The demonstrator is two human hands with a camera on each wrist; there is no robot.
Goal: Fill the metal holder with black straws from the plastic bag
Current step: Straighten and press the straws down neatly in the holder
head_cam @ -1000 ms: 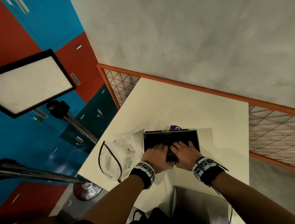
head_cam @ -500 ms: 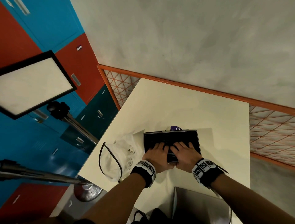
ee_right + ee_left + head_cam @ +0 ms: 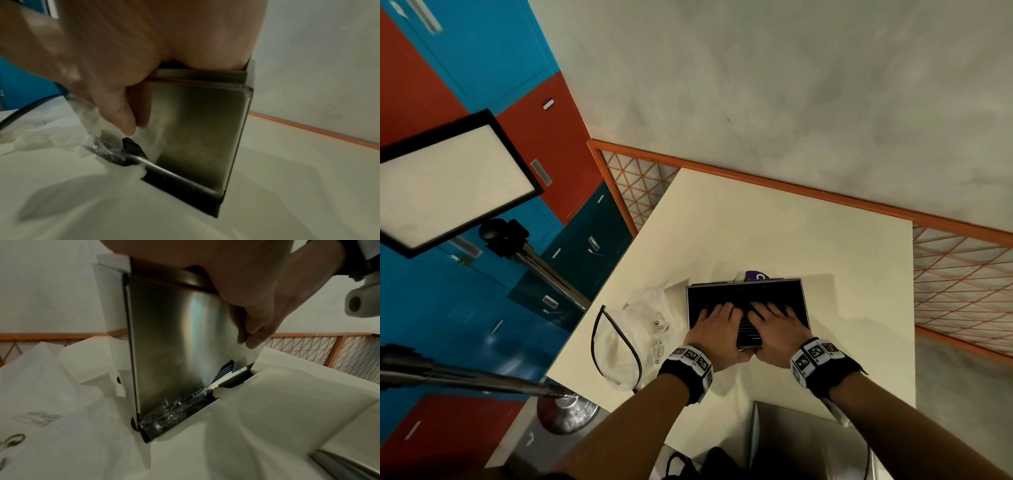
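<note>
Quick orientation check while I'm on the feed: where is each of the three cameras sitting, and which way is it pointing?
Head: worn high, looking down on the table; both forearms show, left hand and right hand spread on the black straws in the metal holder, plastic bag to the left.
Left wrist: low beside the holder's front wall, looking along the hand; the right hand's thumb shows.
Right wrist: low at the opposite side; the left hand's thumb shows.
Shared: all three views show the holder.

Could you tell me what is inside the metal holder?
Black straws fill the metal holder; both hands, left hand and right hand, cover its near part.
</note>
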